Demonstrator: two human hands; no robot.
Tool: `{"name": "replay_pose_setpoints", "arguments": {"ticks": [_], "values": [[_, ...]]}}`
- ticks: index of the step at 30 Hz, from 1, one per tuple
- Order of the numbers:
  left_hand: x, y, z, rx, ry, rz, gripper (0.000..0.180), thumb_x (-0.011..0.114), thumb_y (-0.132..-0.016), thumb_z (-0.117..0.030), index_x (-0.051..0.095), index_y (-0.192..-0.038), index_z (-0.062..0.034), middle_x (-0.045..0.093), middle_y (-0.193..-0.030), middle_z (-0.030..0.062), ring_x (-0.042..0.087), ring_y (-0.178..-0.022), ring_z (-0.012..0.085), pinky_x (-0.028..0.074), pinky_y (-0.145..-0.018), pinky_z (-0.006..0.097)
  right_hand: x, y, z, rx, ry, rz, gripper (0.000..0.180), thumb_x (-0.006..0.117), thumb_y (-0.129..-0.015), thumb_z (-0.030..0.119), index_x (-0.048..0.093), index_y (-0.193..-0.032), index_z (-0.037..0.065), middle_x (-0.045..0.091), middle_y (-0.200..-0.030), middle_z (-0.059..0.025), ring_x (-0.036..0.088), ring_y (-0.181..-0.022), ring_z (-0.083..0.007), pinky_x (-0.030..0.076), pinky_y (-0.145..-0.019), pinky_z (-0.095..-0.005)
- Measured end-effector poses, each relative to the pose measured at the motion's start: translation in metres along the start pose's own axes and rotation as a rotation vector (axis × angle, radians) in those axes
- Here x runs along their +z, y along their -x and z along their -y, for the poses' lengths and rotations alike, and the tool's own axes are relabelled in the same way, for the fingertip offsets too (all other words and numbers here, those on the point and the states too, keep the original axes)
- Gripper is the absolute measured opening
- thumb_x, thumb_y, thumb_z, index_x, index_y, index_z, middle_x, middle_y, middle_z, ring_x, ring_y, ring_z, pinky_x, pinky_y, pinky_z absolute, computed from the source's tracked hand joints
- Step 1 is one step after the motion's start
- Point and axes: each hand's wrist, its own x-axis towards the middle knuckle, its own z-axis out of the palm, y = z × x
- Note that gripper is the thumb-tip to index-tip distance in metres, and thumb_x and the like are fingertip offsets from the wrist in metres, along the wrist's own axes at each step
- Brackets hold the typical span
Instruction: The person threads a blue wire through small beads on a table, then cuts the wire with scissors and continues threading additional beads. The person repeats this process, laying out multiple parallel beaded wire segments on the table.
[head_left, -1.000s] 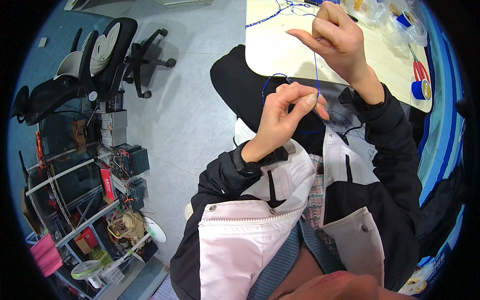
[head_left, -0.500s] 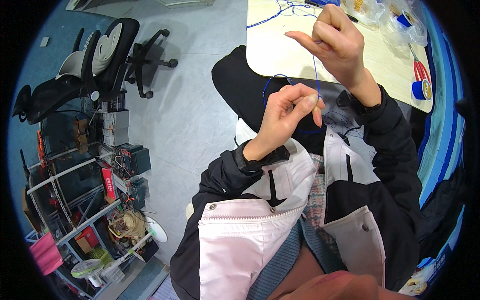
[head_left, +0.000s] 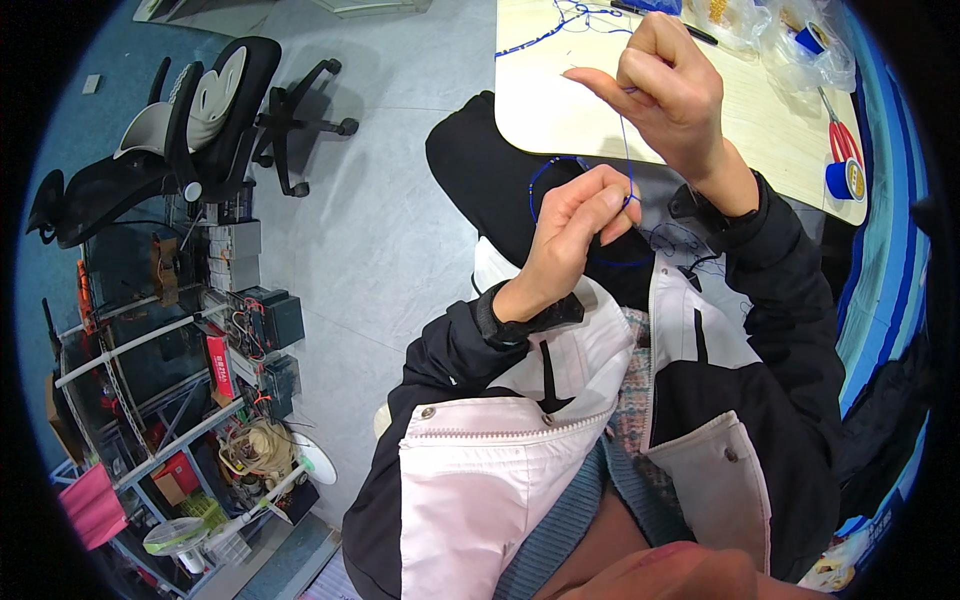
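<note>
A thin blue cord (head_left: pixel 625 140) runs taut, almost upright, between my two hands. Its lower part is pinched between the thumb and fingers of my left hand (head_left: pixel 575 230), above my lap. Higher up, over the table's near edge, my right hand (head_left: pixel 672 100) is closed round the cord, its thumb stretched out to the left. From my left hand a blue loop (head_left: pixel 531 190) with small light marks, perhaps beads, curves round over my dark trousers. Whatever knot lies inside the left pinch is hidden by the fingertips.
On the pale table (head_left: pixel 540 110) lie a beaded blue strand (head_left: pixel 525 45), a black pen (head_left: pixel 702 36), red-handled scissors (head_left: pixel 843 135), a blue spool (head_left: pixel 845 180) and plastic bags (head_left: pixel 800 60). Left stand an office chair (head_left: pixel 190 140) and a cluttered shelf rack (head_left: pixel 150 350).
My left hand has turned slightly and its fingers have curled in closer on the cord. The right hand has shifted a little left, still holding the cord.
</note>
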Motion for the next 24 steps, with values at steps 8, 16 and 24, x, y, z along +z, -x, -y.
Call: {"name": "replay_pose_setpoints", "arguments": {"ticks": [8, 16, 24], "values": [[-0.002, 0.001, 0.002, 0.001, -0.097, -0.017, 0.017, 0.049, -0.094, -0.012, 0.055, -0.084, 0.0, 0.046, -0.072, -0.0029, 0.034, -0.062, 0.005, 0.029, -0.058, 0.02, -0.001, 0.001, 0.0, 0.027, 0.021, 0.014, 0.049, 0.085, -0.064, 0.017, 0.038, -0.057, 0.007, 0.032, -0.063, -0.0025, 0.032, -0.055, -0.0149, 0.025, -0.045, -0.0265], [-0.014, -0.001, -0.008, 0.009, -0.089, 0.068, 0.015, 0.051, -0.093, -0.011, 0.057, -0.087, 0.0004, 0.055, -0.082, 0.0, 0.043, -0.072, 0.0073, 0.035, -0.066, 0.02, -0.023, 0.026, 0.021, 0.473, -0.494, 0.176, 0.023, 0.07, -0.082, 0.01, 0.048, -0.076, 0.004, 0.042, -0.067, 0.0015, 0.038, -0.059, -0.0081, 0.031, -0.053, -0.0215], [-0.019, -0.002, -0.008, -0.042, 0.254, 0.04, 0.013, 0.051, -0.094, -0.01, 0.06, -0.093, -0.0005, 0.057, -0.084, 0.0024, 0.047, -0.074, 0.0076, 0.04, -0.07, 0.021, -0.035, 0.054, 0.071, 1.135, -0.951, 0.237, 0.008, 0.064, -0.087, 0.005, 0.06, -0.092, 0.001, 0.048, -0.075, 0.0048, 0.039, -0.066, -0.0026, 0.035, -0.063, -0.0172]]}}
